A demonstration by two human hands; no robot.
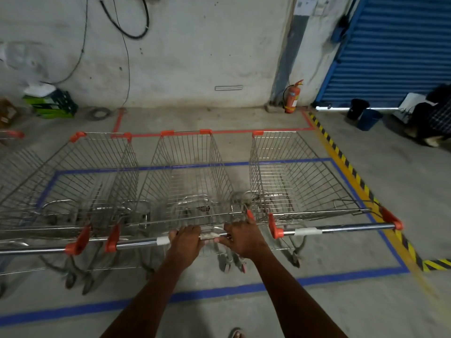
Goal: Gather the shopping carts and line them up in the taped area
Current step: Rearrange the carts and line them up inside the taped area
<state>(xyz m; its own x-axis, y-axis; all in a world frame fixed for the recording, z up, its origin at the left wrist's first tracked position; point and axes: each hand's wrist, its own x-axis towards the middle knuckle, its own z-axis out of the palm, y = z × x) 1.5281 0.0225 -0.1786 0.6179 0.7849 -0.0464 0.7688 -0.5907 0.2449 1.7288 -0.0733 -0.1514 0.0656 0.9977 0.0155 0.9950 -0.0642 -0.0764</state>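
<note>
Middle shopping cart (188, 172): standing between two others inside the blue tape rectangle (244, 287), basket nose pointing toward the wall. Left grip (186, 242) and right grip (244, 239): both curling round the chrome handle bar (139, 242) of that cart, sitting close together near its right end, fingers wrapping over the top.

Right shopping cart (292, 172): sitting just beside the middle one, its handle (341, 228) running toward the yellow-and-black hazard stripe (341, 157), orange end cap (390, 218) lying over the blue line there.

Left shopping cart (80, 176): crowding the middle cart, orange handle brackets (97, 237) of the two nearly touching. Part of a further cart (12, 135) showing at the far left edge.

Red tape outline (219, 131): running across the floor beyond the cart noses.

Surroundings, all lying well apart from the carts: red fire extinguisher (291, 97) standing against the wall; blue roller shutter (395, 45) filling the right corner; dark bucket (357, 108) and blue bucket (369, 119) standing before it; green crates (52, 104) stacking at the left; black cables (127, 25) hanging down the wall. Seated person (432, 118), partly cut off, occupying the right edge. Sandalled foot (235, 332) showing at the bottom.
</note>
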